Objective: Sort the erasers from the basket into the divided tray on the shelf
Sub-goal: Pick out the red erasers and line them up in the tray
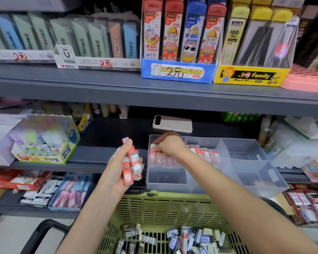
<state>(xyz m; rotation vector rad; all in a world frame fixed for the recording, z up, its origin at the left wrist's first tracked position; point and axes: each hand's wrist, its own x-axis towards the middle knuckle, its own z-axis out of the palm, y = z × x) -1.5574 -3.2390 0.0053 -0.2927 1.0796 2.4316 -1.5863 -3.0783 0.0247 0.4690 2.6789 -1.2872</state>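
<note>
so far left on the shelf (pixel 103 136) there's a yellow glue box (pixel 44 140), well apart from the action, so it's no bother; next over, the left hand (pixel 117 169) is up in front of the shelf edge with its fingers wrapped round a little bunch of red erasers (pixel 131 165), label side out; my guess is it's acting as a feeder so the other hand doesn't have to dive back down each time; the right hand (pixel 170 145) is reaching into the rear-left compartment of the clear divided tray (pixel 250 171), fingers curled and pinching one red-and-white eraser (pixel 152 147) right against the left wall, looks like it's being stood in line with the rest; a phone (pixel 173 123) lies flat just behind the tray, close to the knuckles, so not much slack at the back; below both arms is the green basket (pixel 173 204) with a heap of mixed loose erasers (pixel 173 241), black, blue and red, plenty left to sort I'd say; further right in the tray a row of red erasers (pixel 204 153) is already filed, which is probably why reds go there; the right-hand compartments look bare, lots of open room for the other colours; the tray's front edge overhangs the shelf lip a bit, so I'd go easy pressing down on it.
</note>
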